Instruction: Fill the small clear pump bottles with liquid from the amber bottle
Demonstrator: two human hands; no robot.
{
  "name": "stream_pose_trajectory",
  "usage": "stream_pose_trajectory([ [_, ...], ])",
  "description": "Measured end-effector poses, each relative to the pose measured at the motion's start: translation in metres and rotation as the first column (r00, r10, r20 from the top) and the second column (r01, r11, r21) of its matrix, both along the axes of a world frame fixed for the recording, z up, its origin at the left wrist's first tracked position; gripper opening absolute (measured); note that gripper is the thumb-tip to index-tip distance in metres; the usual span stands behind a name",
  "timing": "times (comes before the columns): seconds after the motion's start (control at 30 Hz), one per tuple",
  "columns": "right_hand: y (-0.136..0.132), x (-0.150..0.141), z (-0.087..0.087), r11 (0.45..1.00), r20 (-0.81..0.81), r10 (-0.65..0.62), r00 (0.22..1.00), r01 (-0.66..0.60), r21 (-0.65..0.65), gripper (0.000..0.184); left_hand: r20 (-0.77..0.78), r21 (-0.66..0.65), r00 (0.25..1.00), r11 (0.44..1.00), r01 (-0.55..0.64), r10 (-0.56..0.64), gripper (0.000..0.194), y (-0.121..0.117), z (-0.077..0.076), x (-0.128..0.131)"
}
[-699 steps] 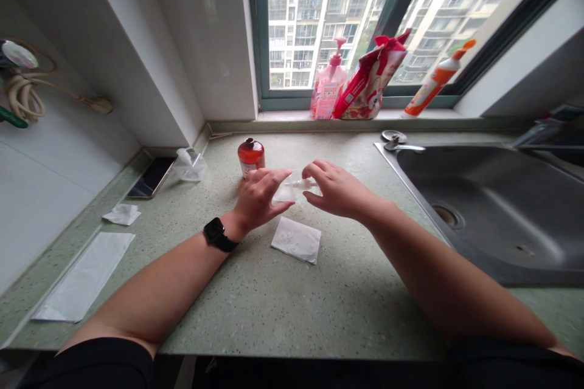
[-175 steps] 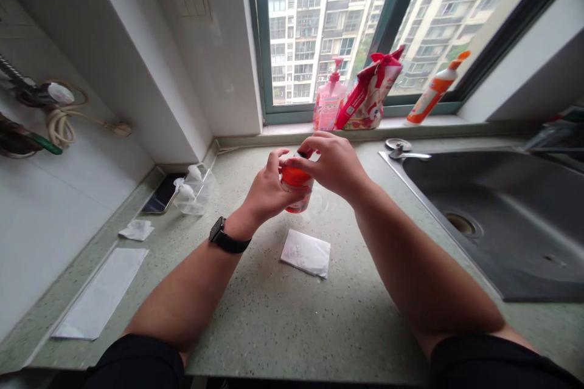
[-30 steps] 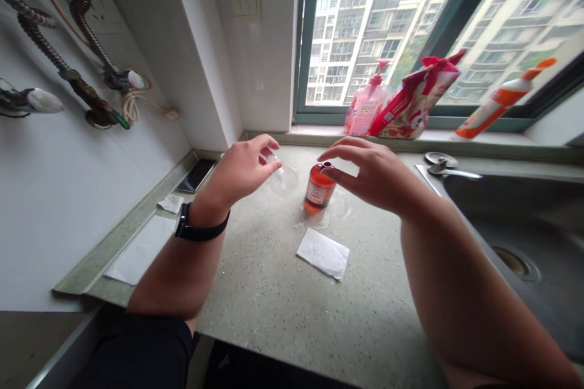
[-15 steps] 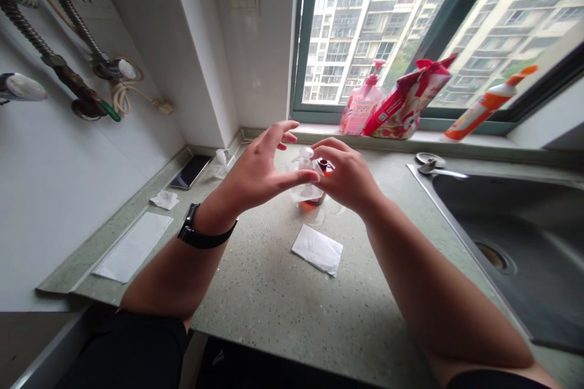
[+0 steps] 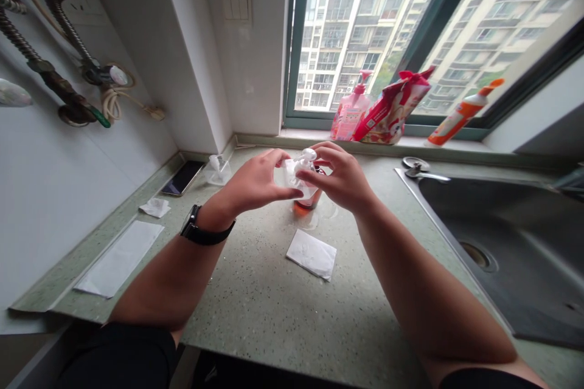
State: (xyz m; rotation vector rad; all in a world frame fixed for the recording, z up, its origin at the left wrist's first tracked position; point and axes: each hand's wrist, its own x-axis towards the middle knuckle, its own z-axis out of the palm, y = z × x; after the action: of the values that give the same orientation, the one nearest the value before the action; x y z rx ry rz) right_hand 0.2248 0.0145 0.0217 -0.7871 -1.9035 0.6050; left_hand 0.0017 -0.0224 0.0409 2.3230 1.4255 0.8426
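Left hand (image 5: 255, 183) and right hand (image 5: 341, 176): both curling closed, gripping a clear plastic pump (image 5: 301, 172) from either side. Orange-red bottle (image 5: 305, 206): standing directly beneath, near the back edge of the speckled green countertop (image 5: 255, 310), with contact between pump and bottle hard to tell. Folded tissue (image 5: 311, 254): lying just in front.
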Motion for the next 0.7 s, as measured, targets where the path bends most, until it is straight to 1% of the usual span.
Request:
stream_pose_trajectory([
  [0.07,-0.001,0.001,0.001,1.0,0.008,0.008,1.0,-0.009,0.02,0.046,-0.012,0.027,1.0,1.0,0.005,-0.005,0.065,0.0,0.001,-0.001],
  [0.2,0.0,0.003,0.001,0.996,0.061,0.033,0.998,-0.038,0.078,0.034,-0.022,0.051,0.999,0.998,0.037,-0.036,0.064,0.0,0.002,-0.004],
  [0.27,0.004,0.005,0.001,0.994,0.071,0.065,0.995,-0.071,0.085,0.03,-0.029,0.072,0.999,0.997,0.023,-0.021,0.064,0.0,0.002,-0.005],
  [0.3,0.006,0.008,0.0,0.994,0.07,0.061,0.996,-0.067,0.083,0.031,-0.034,0.085,0.999,0.996,0.005,-0.002,0.064,0.0,0.003,-0.006],
  [0.4,0.014,0.016,-0.002,0.997,0.029,-0.052,0.998,0.05,0.05,0.04,-0.044,0.111,0.997,0.992,-0.057,0.062,0.064,0.0,0.004,-0.009],
  [0.43,0.016,0.018,-0.003,0.996,0.014,-0.083,0.996,0.082,0.03,0.04,-0.046,0.115,0.996,0.991,-0.072,0.078,0.065,0.0,0.004,-0.009],
  [0.47,0.017,0.02,-0.004,0.996,0.005,-0.089,0.996,0.089,0.01,0.039,-0.047,0.116,0.995,0.99,-0.082,0.088,0.066,0.0,0.005,-0.01],
  [0.5,0.017,0.021,-0.004,0.998,0.006,-0.068,0.998,0.068,-0.006,0.038,-0.048,0.119,0.994,0.989,-0.088,0.095,0.066,0.0,0.005,-0.009],
  [0.6,0.012,0.018,-0.005,0.998,0.048,0.061,0.997,-0.059,-0.034,0.036,-0.061,0.131,0.994,0.987,-0.087,0.096,0.065,-0.001,0.004,-0.007],
  [0.7,0.007,0.011,-0.006,0.989,0.044,0.127,0.991,-0.123,-0.077,0.044,-0.073,0.142,0.994,0.987,-0.07,0.081,0.061,0.0,0.002,-0.003],
])
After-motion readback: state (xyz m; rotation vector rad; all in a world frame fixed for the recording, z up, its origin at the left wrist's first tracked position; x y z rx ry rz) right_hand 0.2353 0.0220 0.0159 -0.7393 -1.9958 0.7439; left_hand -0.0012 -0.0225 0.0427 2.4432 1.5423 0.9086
